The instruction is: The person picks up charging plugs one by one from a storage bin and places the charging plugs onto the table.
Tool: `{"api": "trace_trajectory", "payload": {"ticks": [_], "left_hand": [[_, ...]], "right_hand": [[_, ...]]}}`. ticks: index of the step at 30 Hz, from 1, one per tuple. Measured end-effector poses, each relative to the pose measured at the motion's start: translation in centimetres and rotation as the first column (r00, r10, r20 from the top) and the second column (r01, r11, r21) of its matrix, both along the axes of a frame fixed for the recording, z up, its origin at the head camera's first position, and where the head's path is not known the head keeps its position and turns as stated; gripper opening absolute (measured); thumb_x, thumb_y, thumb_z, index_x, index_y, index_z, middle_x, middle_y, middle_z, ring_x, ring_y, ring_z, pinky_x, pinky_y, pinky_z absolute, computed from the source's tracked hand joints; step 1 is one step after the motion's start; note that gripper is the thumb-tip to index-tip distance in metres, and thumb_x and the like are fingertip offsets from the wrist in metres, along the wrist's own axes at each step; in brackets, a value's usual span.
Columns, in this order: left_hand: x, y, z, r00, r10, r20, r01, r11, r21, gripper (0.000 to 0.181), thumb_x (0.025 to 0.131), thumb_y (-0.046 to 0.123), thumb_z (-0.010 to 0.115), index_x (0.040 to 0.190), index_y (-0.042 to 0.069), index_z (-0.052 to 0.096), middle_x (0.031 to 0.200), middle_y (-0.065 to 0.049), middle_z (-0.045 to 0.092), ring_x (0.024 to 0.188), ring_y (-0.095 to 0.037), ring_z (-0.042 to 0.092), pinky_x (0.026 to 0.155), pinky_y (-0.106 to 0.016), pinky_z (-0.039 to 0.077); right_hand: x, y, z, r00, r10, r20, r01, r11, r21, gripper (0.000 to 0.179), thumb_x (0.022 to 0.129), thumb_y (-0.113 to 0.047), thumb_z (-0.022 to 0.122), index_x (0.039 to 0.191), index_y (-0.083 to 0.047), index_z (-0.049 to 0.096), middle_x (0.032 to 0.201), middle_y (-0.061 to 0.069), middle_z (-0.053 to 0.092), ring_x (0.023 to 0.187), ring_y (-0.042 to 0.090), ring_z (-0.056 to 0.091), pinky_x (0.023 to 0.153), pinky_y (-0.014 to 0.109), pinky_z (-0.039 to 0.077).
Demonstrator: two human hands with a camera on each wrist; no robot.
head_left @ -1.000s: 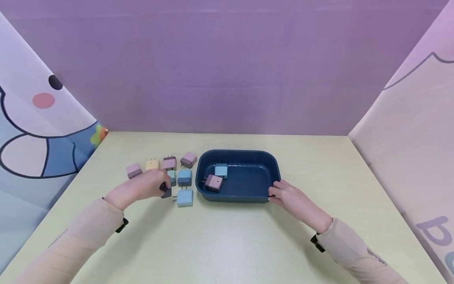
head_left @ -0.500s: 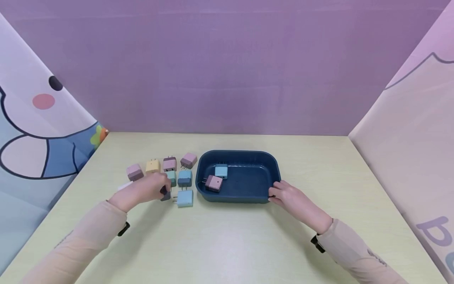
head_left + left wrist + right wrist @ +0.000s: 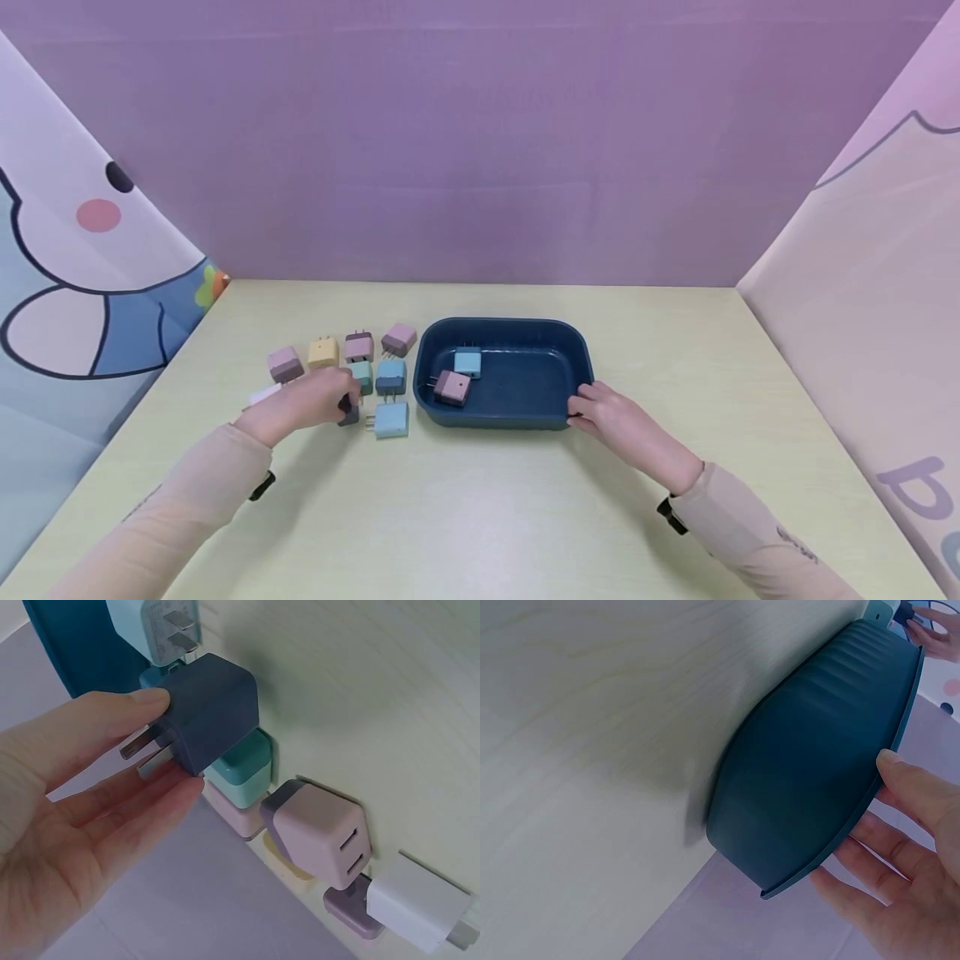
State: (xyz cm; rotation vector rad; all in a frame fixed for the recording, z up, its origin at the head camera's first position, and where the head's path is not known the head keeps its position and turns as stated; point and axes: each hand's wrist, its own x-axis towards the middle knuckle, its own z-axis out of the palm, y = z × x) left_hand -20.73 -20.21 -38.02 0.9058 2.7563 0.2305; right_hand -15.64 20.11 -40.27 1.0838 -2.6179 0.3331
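My left hand [image 3: 318, 400] pinches a dark navy charger plug [image 3: 214, 705] between thumb and fingertips, its two flat prongs pointing toward the palm in the left wrist view. The hand is over a cluster of plugs left of the dark blue bin [image 3: 528, 379]. Closest to it are a green plug [image 3: 362, 375] and a light blue plug [image 3: 392, 419]. My right hand [image 3: 618, 423] holds the bin's right front corner, thumb and fingers at the rim. Inside the bin, at its left end, lie a light blue plug [image 3: 468, 361] and a pink-and-mauve plug [image 3: 452, 387].
Behind the left hand sit a yellow plug [image 3: 323, 352], a two-tone blue plug [image 3: 391, 377] and several pink or mauve plugs [image 3: 399, 339]. A white plug [image 3: 416, 900] is partly hidden by the left wrist in the head view. A purple backdrop [image 3: 480, 167] stands behind the table [image 3: 487, 500].
My left hand has shifted slightly toward me with the navy plug, and the white plug beside the wrist has come into view. The right hand and bin have stayed put.
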Motion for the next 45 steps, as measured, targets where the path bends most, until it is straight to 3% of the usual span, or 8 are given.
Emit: {"api": "trace_trajectory", "payload": {"ticks": [17,29,33,37,45], "left_hand": [[0.1,0.0,-0.8,1.000,-0.018,-0.026,0.017,0.999,-0.028,0.018,0.063,-0.008,0.069,0.076,0.004,0.066,0.074,-0.002,0.060,0.067,-0.014,0.054,0.060,-0.027,0.048],[-0.1,-0.2,-1.2,0.999,-0.019,-0.038,0.018,1.000,-0.012,0.018,0.064,-0.009,0.067,0.077,0.004,0.066,0.075,-0.003,0.058,0.069,-0.017,0.055,0.061,-0.028,0.049],[-0.2,-0.1,-1.2,0.999,-0.018,-0.042,0.017,1.000,-0.022,0.018,0.064,-0.008,0.068,0.076,0.004,0.065,0.074,-0.004,0.058,0.069,-0.018,0.055,0.061,-0.029,0.049],[-0.3,-0.1,-1.0,1.000,-0.016,-0.015,0.016,1.000,-0.024,0.015,0.066,-0.006,0.067,0.077,0.004,0.065,0.075,-0.003,0.058,0.070,-0.017,0.055,0.062,-0.029,0.048],[-0.9,0.4,0.8,0.999,-0.034,0.042,0.033,0.999,0.029,0.006,0.075,0.004,0.066,0.080,0.002,0.066,0.077,-0.003,0.062,0.070,-0.016,0.058,0.063,-0.029,0.049]], "right_hand": [[0.0,-0.1,-0.2,1.000,0.013,0.007,-0.013,1.000,-0.007,0.011,0.073,-0.007,0.069,0.075,-0.012,0.059,0.072,-0.005,0.046,0.067,0.009,0.039,0.057,0.017,0.040],[-0.2,0.0,-0.4,0.996,0.054,-0.071,-0.057,0.997,-0.046,0.017,0.067,-0.005,0.073,0.072,-0.011,0.057,0.070,-0.005,0.045,0.064,0.008,0.037,0.054,0.016,0.039],[-0.2,0.0,-0.4,0.997,0.048,-0.057,-0.051,0.997,-0.051,0.017,0.067,-0.005,0.072,0.072,-0.011,0.058,0.070,-0.005,0.046,0.064,0.008,0.037,0.054,0.016,0.039],[-0.3,-0.1,-0.3,0.999,0.026,-0.023,-0.026,0.999,-0.035,0.014,0.071,-0.006,0.071,0.073,-0.011,0.059,0.070,-0.004,0.047,0.065,0.008,0.038,0.054,0.017,0.040],[-0.1,0.0,-0.1,1.000,0.007,0.013,-0.007,1.000,-0.017,0.012,0.073,-0.006,0.070,0.074,-0.012,0.060,0.071,-0.004,0.047,0.066,0.008,0.039,0.056,0.017,0.040]]}}
